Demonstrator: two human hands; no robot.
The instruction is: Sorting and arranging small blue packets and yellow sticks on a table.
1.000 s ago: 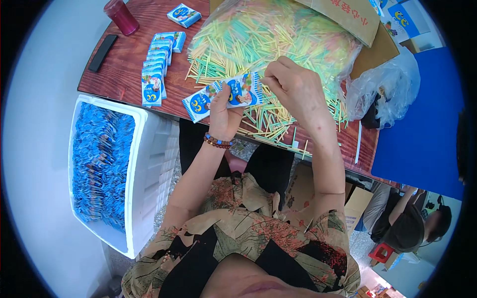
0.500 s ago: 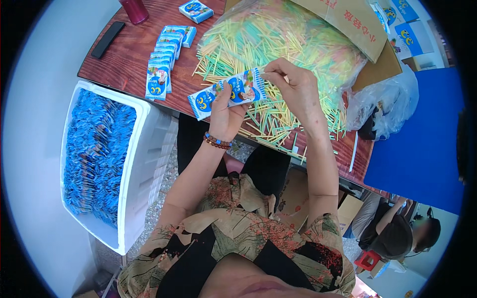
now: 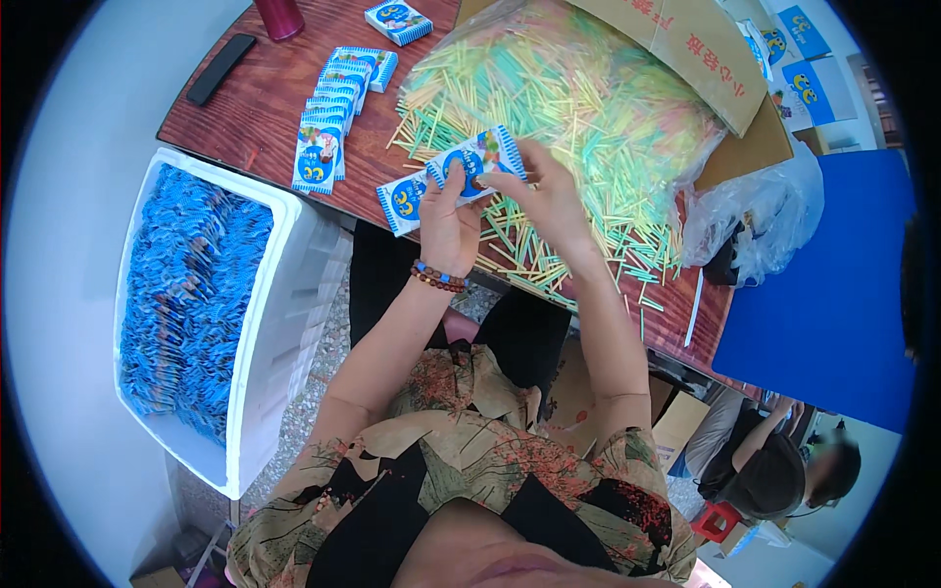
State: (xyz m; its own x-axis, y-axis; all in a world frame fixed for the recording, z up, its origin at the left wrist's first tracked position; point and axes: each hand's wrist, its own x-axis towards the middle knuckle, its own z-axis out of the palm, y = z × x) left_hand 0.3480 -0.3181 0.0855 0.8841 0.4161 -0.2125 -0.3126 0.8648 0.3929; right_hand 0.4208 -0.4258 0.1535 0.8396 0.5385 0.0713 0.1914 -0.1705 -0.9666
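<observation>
My left hand [image 3: 451,227] is closed on two overlapping blue-and-white packets, its thumb lying on top. The lower packet [image 3: 400,204] sticks out to the left. The upper packet [image 3: 496,149] tilts up to the right, and my right hand [image 3: 549,201] grips its right end between thumb and fingers. Just beyond my hands, a large heap of thin pastel sticks [image 3: 569,108], yellow, green and pink, spreads out of a clear plastic bag. To the left lies a fanned row of similar packets [image 3: 320,157] on the table.
At the left stands a white foam box [image 3: 257,382] packed with blue packets. On the red-brown table [image 3: 235,127] are a black bar [image 3: 221,69], a red cup [image 3: 279,18] and another packet [image 3: 399,20]. A cardboard carton [image 3: 686,59] and plastic bag [image 3: 774,211] stand right. A person [image 3: 760,465] sits lower right.
My right hand has moved left and in, from pinching near the packet's right tip to gripping its end. The upper packet now tilts more steeply against the lower one.
</observation>
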